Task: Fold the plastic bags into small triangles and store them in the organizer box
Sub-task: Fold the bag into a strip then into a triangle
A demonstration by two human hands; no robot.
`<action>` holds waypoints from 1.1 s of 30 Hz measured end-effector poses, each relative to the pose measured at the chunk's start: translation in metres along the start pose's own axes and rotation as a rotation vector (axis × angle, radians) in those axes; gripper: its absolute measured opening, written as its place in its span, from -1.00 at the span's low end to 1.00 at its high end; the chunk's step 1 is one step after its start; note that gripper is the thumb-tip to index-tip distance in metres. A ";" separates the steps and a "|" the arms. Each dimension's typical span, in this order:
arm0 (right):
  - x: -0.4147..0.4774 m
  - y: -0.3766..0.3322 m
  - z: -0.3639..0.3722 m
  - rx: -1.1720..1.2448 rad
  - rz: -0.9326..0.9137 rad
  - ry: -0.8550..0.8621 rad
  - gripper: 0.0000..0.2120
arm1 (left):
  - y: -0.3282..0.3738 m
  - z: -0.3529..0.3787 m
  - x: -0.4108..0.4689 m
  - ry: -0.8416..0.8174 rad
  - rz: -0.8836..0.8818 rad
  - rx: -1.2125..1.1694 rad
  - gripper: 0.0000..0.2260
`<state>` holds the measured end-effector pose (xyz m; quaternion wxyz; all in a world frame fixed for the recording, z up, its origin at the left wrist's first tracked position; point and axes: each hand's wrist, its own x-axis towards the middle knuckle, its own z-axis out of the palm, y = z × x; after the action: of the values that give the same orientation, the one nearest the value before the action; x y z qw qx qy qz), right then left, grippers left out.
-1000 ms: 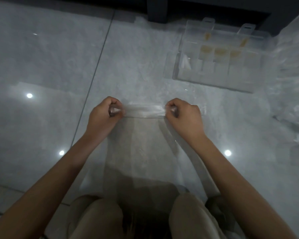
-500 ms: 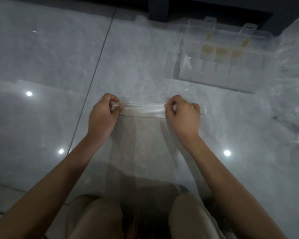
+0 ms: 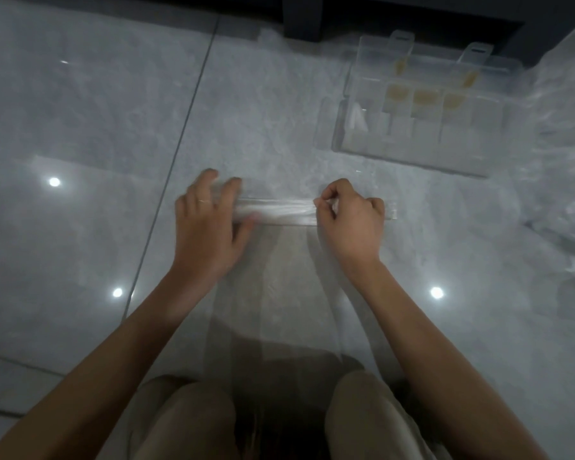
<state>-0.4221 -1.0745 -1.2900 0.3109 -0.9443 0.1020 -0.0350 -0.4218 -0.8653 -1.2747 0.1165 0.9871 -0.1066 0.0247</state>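
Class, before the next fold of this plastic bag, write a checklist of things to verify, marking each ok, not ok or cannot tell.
1. Right hand pinches the folded strip of the bag: ok.
2. Left hand grips the strip: not ok, its fingers are spread.
3. Strip straight between the hands: ok.
4. Rest of the bag flat on the floor: cannot tell, too see-through.
5. Organizer box open: ok.

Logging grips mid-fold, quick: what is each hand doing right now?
Left hand: open, fingers spread on the folded edge of the plastic bag.
Right hand: closed, pinching that same folded edge.
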 end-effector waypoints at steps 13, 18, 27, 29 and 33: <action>0.001 -0.001 0.003 0.001 0.032 0.000 -0.97 | -0.023 0.016 -0.021 -0.287 0.099 0.148 -0.26; -0.001 -0.002 0.005 0.004 0.040 0.018 -0.97 | -0.022 0.017 -0.020 -0.265 0.100 0.137 -0.27; -0.002 -0.003 0.005 0.028 0.046 0.038 -0.97 | -0.025 0.019 -0.019 -0.213 0.088 0.113 -0.36; -0.002 -0.003 0.006 0.031 0.047 0.036 -0.98 | -0.026 0.019 -0.019 -0.202 0.094 0.111 -0.34; -0.001 -0.004 0.005 0.033 0.060 0.018 -0.97 | -0.027 0.016 -0.018 -0.175 0.206 0.157 -0.35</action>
<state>-0.4222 -1.0686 -1.2919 0.3265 -0.9352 0.1324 -0.0358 -0.4329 -0.8394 -1.2972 0.0262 0.9755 -0.2146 -0.0414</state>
